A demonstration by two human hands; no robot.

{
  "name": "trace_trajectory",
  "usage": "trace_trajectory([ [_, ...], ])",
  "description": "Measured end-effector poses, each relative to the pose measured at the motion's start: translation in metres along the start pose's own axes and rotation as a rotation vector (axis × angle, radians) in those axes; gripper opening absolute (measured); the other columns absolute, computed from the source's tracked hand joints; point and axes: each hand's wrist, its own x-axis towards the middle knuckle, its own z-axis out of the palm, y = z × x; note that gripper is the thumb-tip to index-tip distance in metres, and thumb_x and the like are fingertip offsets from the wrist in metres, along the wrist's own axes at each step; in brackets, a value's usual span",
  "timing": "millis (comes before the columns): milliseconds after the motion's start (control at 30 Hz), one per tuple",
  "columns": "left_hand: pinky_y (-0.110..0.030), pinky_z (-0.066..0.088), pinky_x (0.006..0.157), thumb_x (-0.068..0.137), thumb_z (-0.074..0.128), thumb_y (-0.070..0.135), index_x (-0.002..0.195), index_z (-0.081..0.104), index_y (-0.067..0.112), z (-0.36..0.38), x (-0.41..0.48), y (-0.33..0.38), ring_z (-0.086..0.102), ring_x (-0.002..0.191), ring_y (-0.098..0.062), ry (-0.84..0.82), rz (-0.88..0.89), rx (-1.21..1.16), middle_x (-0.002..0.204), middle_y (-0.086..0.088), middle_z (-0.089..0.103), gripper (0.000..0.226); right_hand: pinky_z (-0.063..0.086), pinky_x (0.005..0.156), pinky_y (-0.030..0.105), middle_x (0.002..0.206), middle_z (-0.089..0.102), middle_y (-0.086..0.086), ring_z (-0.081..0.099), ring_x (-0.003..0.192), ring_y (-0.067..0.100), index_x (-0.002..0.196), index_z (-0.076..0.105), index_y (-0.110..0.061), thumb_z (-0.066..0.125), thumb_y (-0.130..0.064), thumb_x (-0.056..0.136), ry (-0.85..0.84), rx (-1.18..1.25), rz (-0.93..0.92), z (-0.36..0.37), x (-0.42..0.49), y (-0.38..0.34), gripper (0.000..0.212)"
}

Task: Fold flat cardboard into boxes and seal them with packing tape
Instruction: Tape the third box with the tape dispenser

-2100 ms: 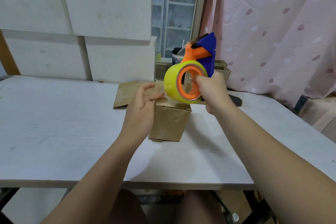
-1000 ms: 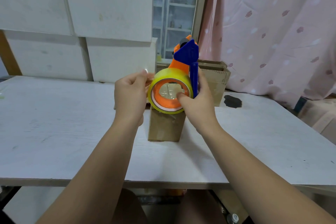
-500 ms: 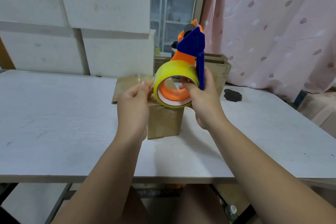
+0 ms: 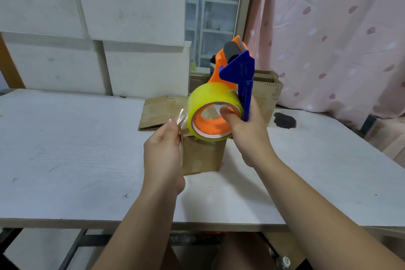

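Head view: your left hand (image 4: 163, 151) pinches the clear tape end (image 4: 181, 117) between thumb and fingertip, just off the near side of the roll. Your right hand (image 4: 247, 131) is wrapped round the blue handle of the tape dispenser (image 4: 238, 68), with the thumb hooked into the orange core of the yellow tape roll (image 4: 210, 98). That thumb probably brakes the roll so the strip comes off taut when you pull. The film is see-through, so how much has come free is hard to tell; it looks like only a short tab.

You hold the dispenser nose-up in the air, directly over the folded box (image 4: 202, 155), which stands about mid-way across the table (image 4: 65, 149), between its near and far edges. Held there, the tab has only a short way down to the box's closed top; sealing seems not yet begun.

Behind the box, flat cardboard (image 4: 156, 112) lies toward the far edge, likely the next blank. More cartons (image 4: 266, 92) sit at the far edge, behind the dispenser.
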Motion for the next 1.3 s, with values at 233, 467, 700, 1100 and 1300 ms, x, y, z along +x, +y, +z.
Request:
trace_trajectory([
  [233,-0.050,0.051,0.079,0.096,0.050,0.036,0.112,0.068,0.029,0.001,0.008,-0.001,0.051,0.121,-0.014,0.044,-0.091,-0.038,0.126,0.006,0.060,0.025,0.053,0.087,0.036,0.078,0.059,-0.042,0.059,0.085,-0.009,0.093,0.049,-0.054,0.059,-0.013,0.092,-0.014,0.082,0.022,-0.004,0.000,0.001,0.042],
  [467,-0.028,0.042,0.083,0.099,0.047,0.028,0.106,0.071,0.025,-0.006,0.015,-0.003,0.061,0.096,0.002,0.052,-0.065,-0.022,0.090,0.021,0.069,0.025,0.056,0.079,0.031,0.101,0.056,-0.025,0.058,0.097,0.007,0.097,0.045,-0.051,0.070,-0.010,0.082,-0.163,-0.114,-0.008,-0.004,0.006,-0.003,0.050],
  [700,-0.012,0.048,0.069,0.091,0.059,0.015,0.078,0.069,0.025,-0.009,0.016,-0.002,0.066,0.081,0.003,0.091,-0.079,-0.087,0.072,0.015,0.072,0.020,0.056,0.081,0.040,0.095,0.056,-0.021,0.057,0.093,0.013,0.095,0.043,-0.048,0.061,-0.002,0.080,-0.145,-0.246,-0.048,0.003,0.005,-0.007,0.052],
  [1100,-0.013,0.047,0.050,0.090,0.060,0.013,0.080,0.069,0.013,-0.001,0.018,-0.003,0.065,0.082,-0.007,0.215,-0.200,-0.275,0.081,0.002,0.071,0.013,0.054,0.085,0.039,0.090,0.055,-0.021,0.056,0.088,0.006,0.088,0.047,-0.045,0.058,-0.013,0.092,-0.075,-0.105,0.072,0.005,0.004,-0.007,0.035],
  [1300,-0.018,0.050,0.072,0.093,0.055,0.012,0.095,0.068,0.007,-0.006,0.018,-0.005,0.068,0.079,-0.006,0.188,-0.197,-0.310,0.087,-0.001,0.073,0.015,0.051,0.079,0.031,0.091,0.052,-0.025,0.054,0.085,0.002,0.088,0.044,-0.047,0.057,-0.012,0.093,-0.096,-0.125,0.049,0.005,0.005,-0.007,0.037],
])
